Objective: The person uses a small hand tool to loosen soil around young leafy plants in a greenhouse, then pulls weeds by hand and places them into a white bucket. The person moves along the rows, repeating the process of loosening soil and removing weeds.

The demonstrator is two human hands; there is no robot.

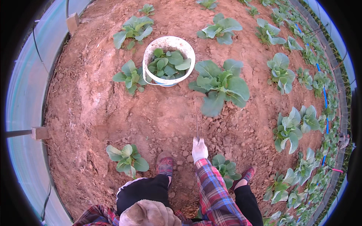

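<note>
My right hand (200, 149), in a white glove, is closed around the end of a thin-handled hoe (197, 122). The shaft points straight away from me, and its earth-coloured head lies by the lower leaves of a large leafy cabbage plant (221, 84); the head's exact shape blends into the soil. Low in the view, my left hand (150, 214), in a dirty pale glove, is held in front of my left leg with its fingers curled; whatever may be inside them is hidden. A white bucket (150, 77) holding loose green leaves stands left of the large plant.
Smaller cabbage plants grow beside my left shoe (164, 164) and between my feet, one of them a low plant (127, 160). Denser rows run along the right with a blue hose (325, 98). Plastic sheeting (24, 94) with wooden blocks (40, 133) borders the left.
</note>
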